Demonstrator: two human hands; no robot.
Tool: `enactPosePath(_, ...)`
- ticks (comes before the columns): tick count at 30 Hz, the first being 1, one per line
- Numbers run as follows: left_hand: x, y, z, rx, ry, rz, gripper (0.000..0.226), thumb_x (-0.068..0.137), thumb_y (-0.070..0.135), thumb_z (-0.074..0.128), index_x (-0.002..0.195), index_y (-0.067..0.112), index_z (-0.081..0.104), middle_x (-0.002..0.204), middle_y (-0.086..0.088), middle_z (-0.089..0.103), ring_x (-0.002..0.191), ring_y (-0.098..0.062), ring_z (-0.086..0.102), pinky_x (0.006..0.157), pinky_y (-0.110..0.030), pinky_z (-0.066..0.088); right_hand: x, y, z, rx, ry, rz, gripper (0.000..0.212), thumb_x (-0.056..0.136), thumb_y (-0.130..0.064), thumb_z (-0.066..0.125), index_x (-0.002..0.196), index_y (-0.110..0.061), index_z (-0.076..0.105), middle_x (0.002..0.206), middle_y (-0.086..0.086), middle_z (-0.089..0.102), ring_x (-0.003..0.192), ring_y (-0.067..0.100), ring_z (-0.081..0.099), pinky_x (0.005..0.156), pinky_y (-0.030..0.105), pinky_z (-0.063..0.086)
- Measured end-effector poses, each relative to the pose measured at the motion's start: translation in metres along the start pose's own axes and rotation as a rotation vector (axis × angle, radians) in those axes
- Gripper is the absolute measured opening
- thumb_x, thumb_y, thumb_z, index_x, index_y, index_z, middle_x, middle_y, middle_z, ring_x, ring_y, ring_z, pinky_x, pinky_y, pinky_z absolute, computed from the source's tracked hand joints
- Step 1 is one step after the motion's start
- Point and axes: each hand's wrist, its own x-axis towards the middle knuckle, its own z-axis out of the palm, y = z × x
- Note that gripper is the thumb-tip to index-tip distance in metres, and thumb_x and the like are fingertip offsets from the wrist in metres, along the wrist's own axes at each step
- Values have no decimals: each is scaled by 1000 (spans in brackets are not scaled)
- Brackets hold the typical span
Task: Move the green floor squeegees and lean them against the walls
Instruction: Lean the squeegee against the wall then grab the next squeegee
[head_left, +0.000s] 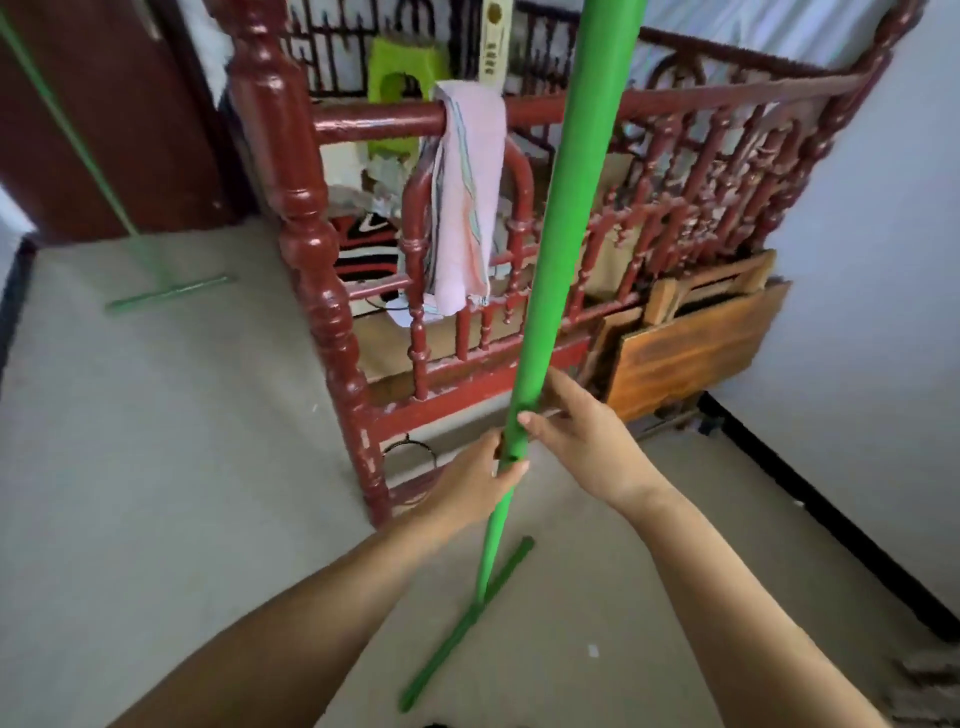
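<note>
I hold a green floor squeegee upright in front of me, its long handle running from the top of the view down to a flat green blade resting on the floor. My left hand grips the handle low down. My right hand wraps it just above. A second green squeegee leans against the dark red door at the far left, its blade on the floor.
A red wooden cot-like frame with railings stands just behind the handle, a pink cloth draped over its rail. Folded wooden boards lean at its right end. White walls with black skirting run along the right.
</note>
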Motion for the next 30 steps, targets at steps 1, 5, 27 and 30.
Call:
enactPosePath(1,-3,5,3,-27,57,-16,32,87,31,55,115,16,51,103,-1,66,98,-21,64,73,-35,52,5,1,-3,-8,-40,-22,28,85,-18,57,112,-14,51,96,-3,63,79,-1,63,71,14,51)
enactPosePath(5,-15,15,14,-125,206,-44,23,86,22,58,105,9,55,93,-9,67,89,-27,66,82,-49,54,11,2,-13,14,-83,-86,20,84,-13,59,104,-12,58,93,-1,64,88,14,62,85,24,49)
enactPosePath(27,-291,-108,-75,-166,725,-582,25,90,21,48,104,0,49,98,-19,62,87,-31,61,80,-42,52,-101,-174,211,77,-688,-522,19,76,-25,67,93,-19,60,88,-1,67,82,11,62,72,19,48)
enactPosePath(30,-348,-138,-95,-158,779,-620,22,91,19,48,105,2,49,99,-17,63,88,-29,61,83,-45,51,-134,-210,262,83,-742,-558,18,76,-25,66,90,-18,58,88,1,67,81,14,63,72,24,50)
